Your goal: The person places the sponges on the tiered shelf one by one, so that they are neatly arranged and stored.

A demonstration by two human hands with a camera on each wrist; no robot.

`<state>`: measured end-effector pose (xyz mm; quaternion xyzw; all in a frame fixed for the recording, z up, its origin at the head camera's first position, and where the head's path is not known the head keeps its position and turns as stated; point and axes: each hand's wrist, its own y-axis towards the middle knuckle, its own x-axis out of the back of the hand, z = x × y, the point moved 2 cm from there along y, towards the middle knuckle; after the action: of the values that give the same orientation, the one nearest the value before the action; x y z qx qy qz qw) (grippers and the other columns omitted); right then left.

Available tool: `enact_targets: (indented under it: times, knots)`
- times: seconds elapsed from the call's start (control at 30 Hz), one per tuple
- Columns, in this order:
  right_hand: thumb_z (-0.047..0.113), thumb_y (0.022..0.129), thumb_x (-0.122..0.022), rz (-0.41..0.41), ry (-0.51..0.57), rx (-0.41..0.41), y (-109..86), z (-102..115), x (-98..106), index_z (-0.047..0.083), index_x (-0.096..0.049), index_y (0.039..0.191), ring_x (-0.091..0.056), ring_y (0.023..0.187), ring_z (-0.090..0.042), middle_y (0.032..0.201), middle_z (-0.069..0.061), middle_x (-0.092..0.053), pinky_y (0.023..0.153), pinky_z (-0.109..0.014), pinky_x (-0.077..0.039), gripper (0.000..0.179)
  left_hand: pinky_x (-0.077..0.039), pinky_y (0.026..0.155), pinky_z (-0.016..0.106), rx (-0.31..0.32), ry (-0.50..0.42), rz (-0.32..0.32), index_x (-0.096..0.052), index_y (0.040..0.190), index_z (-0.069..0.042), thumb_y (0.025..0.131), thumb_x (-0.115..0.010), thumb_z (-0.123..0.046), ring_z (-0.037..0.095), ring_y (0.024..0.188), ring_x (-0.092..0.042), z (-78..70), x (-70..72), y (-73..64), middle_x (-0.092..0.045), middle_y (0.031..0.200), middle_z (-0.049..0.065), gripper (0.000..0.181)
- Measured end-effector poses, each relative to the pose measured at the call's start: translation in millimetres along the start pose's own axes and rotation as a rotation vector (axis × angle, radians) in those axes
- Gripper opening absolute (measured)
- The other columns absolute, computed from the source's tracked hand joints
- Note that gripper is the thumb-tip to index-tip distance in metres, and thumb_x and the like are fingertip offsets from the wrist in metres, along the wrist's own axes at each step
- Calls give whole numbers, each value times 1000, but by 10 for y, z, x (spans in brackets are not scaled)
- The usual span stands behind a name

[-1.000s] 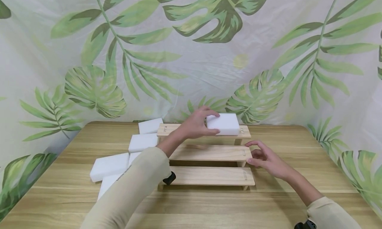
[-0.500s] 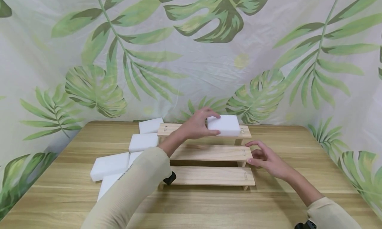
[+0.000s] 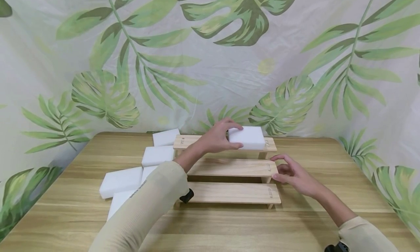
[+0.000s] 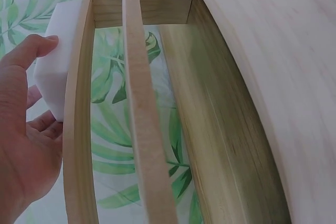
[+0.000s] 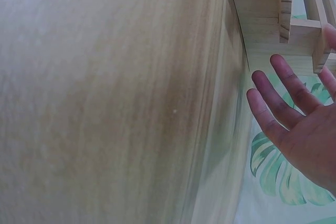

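My left hand (image 3: 218, 136) pinches a white sponge block (image 3: 247, 136) between thumb and fingers. The block sits on the right part of the top step of a three-tier wooden display stand (image 3: 233, 168). From the left wrist view, the same block (image 4: 56, 51) appears against the upper board (image 4: 79, 98), thumb on one side and fingers on the other. At the middle step's right end, my right hand (image 3: 300, 179) holds the board's corners with index finger and thumb. Its other fingers (image 5: 286, 114) are spread apart in the right wrist view.
Several more white sponge blocks (image 3: 119, 181) lie left of the stand, some partly hidden by the left sleeve (image 3: 147, 204). The wooden table (image 3: 229, 230) reaches back to a leaf-print cloth (image 3: 157, 73) hanging behind it.
The white sponge block has settled slightly lower on the top step, still in my left hand. My right hand keeps its place at the middle step's end.
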<state>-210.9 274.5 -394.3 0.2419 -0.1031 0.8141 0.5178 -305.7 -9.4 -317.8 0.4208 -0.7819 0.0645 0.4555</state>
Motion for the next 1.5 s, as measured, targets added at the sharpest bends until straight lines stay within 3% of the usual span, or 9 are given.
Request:
enact_targets:
  times: [0.7,1.03,1.27,1.5]
  knots:
    - [12,103,-64,-10,-8,2,-9,39,-3,4,-42,140,-68,92,-26,97,-18,-70,82,-30,-53,44,-50,95,41,-1,-23,9,-67,134,-3,86,-83,-26,30,122,-53,3,12,-4,-56,136,16,55]
    - [13,103,-64,1,-2,-21,-1,11,-3,3,-41,141,-67,95,-30,98,-20,-70,84,-30,-53,46,-51,98,45,-9,-29,36,-57,145,-5,86,-82,-26,32,127,-51,-17,47,-35,-51,144,18,67]
    - [14,103,-64,6,12,-26,-5,21,-4,3,-40,142,-68,96,-30,100,-20,-70,86,-31,-55,47,-40,113,55,-17,-41,31,-53,150,-7,87,-83,-26,31,141,-42,22,126,-112,-45,153,15,72]
    - [11,103,-64,9,26,-20,-4,33,-1,2,-40,142,-68,95,-27,99,-19,-69,84,-32,-55,47,-39,113,57,-8,-44,32,-49,153,-11,89,-81,-27,34,140,-44,90,242,-273,-43,153,15,74]
